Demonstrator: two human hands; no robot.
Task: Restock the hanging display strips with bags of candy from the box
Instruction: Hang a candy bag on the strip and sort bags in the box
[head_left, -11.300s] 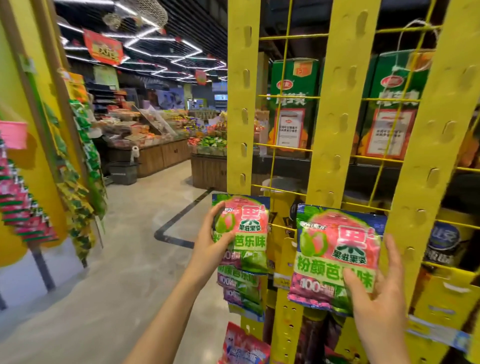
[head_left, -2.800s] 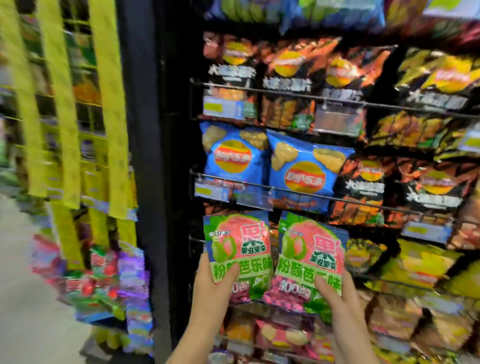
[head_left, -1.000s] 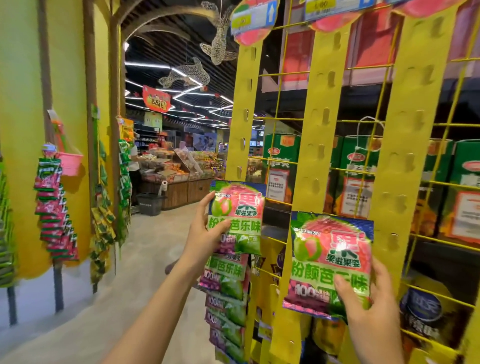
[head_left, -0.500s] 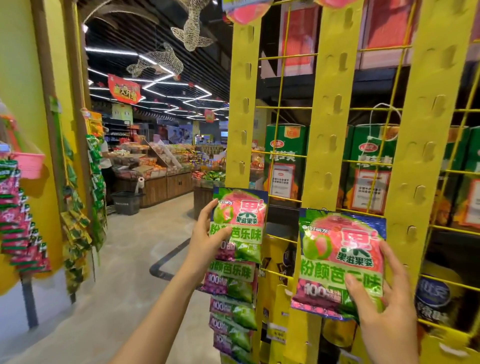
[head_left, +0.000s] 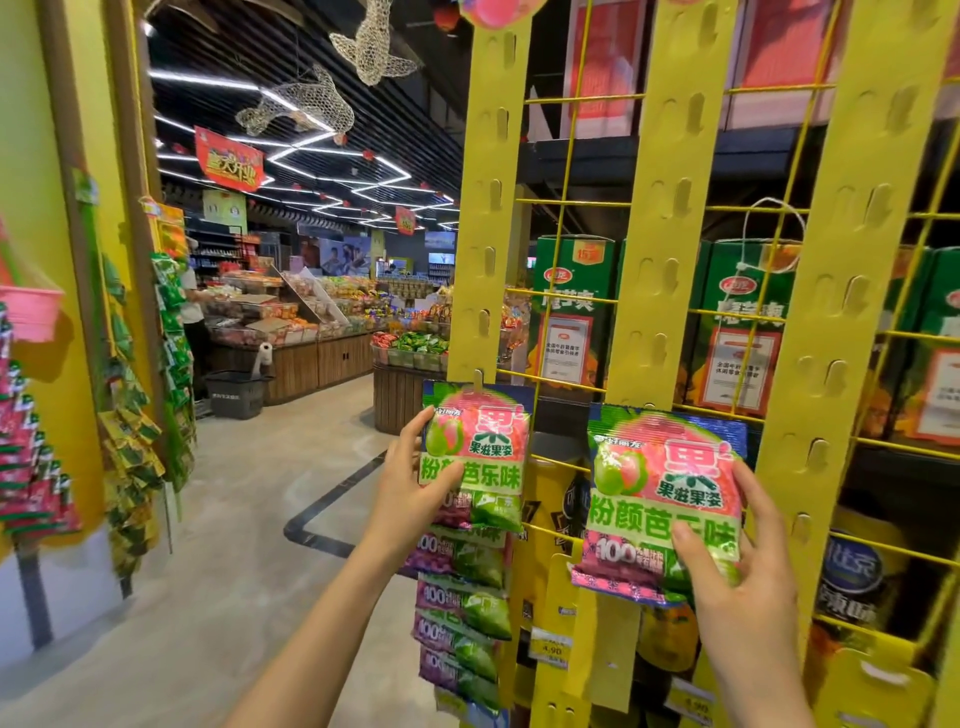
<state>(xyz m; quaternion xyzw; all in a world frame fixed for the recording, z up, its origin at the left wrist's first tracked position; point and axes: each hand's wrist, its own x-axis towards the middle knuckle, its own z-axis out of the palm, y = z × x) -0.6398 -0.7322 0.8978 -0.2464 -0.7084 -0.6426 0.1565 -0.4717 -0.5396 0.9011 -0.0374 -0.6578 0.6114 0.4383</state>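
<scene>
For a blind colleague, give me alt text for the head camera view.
A person's left hand holds a candy bag at the left yellow display strip, above hung bags; the right hand holds a second bag before the middle strip.

Place: a supermarket aisle is seen.
Fixtures: yellow hanging strips (head_left: 488, 208) are mounted on a wire grid.
Stock: candy bags (head_left: 462, 597) are hung; produce bins (head_left: 415, 348) are heaped.
Signs: red banner (head_left: 228, 165) overhead, price tag (head_left: 550, 649) below.

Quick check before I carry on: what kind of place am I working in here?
Most likely a supermarket or snack store. Yellow hanging display strips on a wire grid, candy bags clipped down one strip, and wooden produce stands with a shopping basket on the floor behind.
</scene>
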